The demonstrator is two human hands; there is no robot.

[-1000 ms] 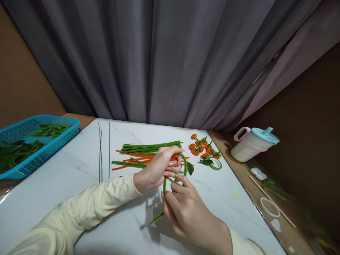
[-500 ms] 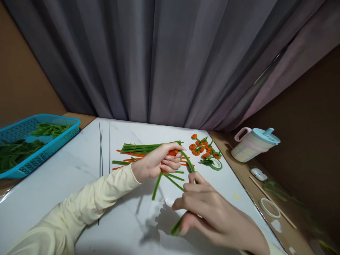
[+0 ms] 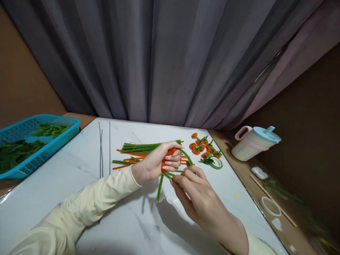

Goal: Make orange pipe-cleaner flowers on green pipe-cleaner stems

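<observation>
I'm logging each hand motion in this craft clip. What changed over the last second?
The right hand, which had pulled the green pipe cleaner down toward the person half a second ago, has come back up beside the left hand, still pinching it. The left hand kept its grip on the orange coil. Blue basket, cup and loose stems did not move.

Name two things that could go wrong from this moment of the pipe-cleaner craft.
The orange coil pinched in the left hand might loosen if the right hand pulls the green pipe cleaner too hard. The small orange flowers lie close beyond that hand, so a wide sweep could scatter them.
</observation>
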